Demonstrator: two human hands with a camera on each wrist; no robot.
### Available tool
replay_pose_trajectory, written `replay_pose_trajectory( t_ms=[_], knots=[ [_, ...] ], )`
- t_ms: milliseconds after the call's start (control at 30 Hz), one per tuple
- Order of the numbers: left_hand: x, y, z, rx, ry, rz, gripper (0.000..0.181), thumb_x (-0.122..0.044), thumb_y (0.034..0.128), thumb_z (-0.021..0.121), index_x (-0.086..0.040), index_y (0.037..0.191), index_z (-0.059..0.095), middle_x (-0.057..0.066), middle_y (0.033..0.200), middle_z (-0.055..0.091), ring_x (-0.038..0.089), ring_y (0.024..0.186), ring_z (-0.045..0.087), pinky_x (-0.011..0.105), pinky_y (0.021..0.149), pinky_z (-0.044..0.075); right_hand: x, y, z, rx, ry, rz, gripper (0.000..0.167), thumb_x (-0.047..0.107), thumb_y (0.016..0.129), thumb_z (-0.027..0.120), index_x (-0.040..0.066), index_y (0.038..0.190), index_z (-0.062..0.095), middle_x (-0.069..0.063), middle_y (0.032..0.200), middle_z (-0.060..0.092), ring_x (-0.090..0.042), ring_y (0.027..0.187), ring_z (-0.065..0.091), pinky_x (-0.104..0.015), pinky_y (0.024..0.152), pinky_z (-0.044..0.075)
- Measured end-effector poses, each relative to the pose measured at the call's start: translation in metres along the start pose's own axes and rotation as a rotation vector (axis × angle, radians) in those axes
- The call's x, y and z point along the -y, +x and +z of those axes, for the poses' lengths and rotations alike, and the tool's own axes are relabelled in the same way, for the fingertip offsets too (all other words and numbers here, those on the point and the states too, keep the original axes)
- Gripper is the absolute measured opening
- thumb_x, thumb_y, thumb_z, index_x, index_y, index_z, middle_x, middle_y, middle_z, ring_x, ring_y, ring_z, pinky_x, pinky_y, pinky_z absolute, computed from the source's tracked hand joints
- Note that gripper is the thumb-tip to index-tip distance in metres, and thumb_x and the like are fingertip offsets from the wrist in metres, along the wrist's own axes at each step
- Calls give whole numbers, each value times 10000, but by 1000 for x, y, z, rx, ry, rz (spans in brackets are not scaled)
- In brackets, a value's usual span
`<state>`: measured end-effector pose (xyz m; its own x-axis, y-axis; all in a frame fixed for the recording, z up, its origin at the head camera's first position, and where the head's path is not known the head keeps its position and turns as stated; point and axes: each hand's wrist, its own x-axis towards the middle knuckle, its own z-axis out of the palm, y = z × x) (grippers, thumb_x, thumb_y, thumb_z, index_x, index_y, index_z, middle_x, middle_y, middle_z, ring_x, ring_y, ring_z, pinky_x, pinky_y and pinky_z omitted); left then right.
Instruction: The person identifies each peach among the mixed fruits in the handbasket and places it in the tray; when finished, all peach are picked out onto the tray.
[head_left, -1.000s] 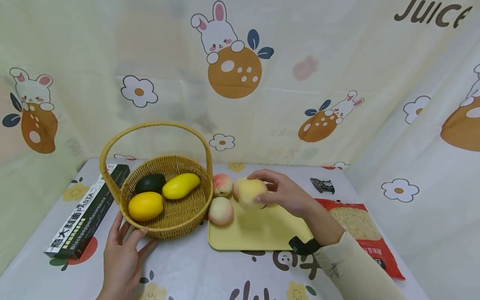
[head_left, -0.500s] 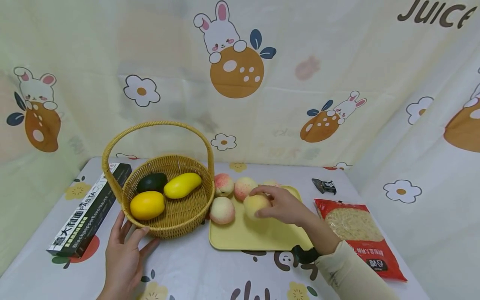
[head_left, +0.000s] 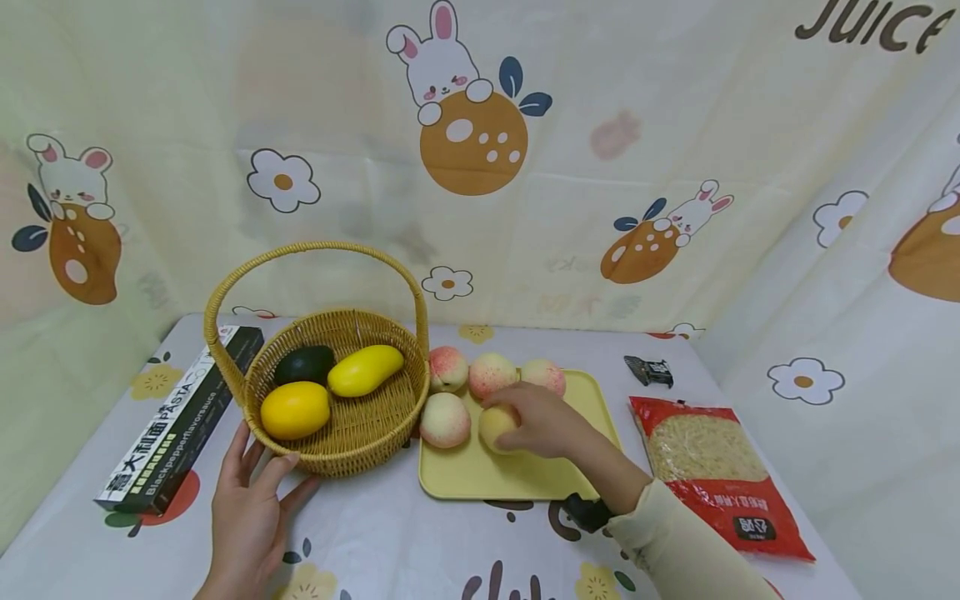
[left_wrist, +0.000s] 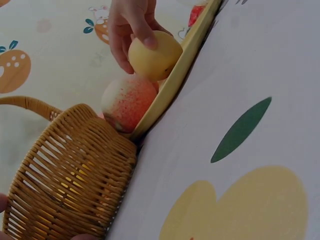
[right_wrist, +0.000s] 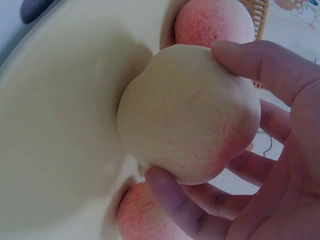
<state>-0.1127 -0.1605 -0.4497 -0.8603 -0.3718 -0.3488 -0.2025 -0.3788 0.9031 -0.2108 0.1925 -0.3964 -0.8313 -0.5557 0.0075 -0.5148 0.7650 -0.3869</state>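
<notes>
In the head view, my right hand (head_left: 543, 421) holds a pale yellow peach (head_left: 497, 427) over a yellow tray (head_left: 487, 479). Up close in the right wrist view, thumb and fingers wrap round this peach (right_wrist: 187, 117), which has a pink blush; it sits low at the tray's surface. Several other peaches, such as the whitish peach (head_left: 446, 421) and the pink peach (head_left: 491, 375), lie along the tray's left and back. My left hand (head_left: 251, 508) rests with spread fingers against the near left side of a wicker basket (head_left: 367, 433).
Inside the basket lie a yellow mango (head_left: 365, 372), a lemon (head_left: 295, 411) and a dark green avocado (head_left: 303, 365). A black pasta box (head_left: 180, 425) lies at the left. To the right are a red packet (head_left: 720, 475) and a small black wrapper (head_left: 648, 371).
My right hand has lowered the peach onto or close to the tray, moving slightly left and down. The back peaches show more fully now. My left hand stays at the basket.
</notes>
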Motion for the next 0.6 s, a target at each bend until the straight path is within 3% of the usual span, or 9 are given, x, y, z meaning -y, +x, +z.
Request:
replay_pose_trajectory(
  t_ms=[333,600],
  knots=[
    [0,0,0,0,7,-4,900,-54,1052,550,-561,1641,97,-8,1804,39,371,1570,335,598,1039,556,16,2,4,24,-106,88,555,213,793,818,137,1334,722,-109,1356,706,-339,1193,647,-517,1007,532],
    [0,-1,-1,3,0,-8,901,-50,1049,550,-558,1642,102,1,1803,49,358,1561,344,603,1048,553,20,3,5,19,-102,105,563,210,789,836,132,1333,716,-129,1326,705,-322,1146,649,-477,970,532]
  ],
)
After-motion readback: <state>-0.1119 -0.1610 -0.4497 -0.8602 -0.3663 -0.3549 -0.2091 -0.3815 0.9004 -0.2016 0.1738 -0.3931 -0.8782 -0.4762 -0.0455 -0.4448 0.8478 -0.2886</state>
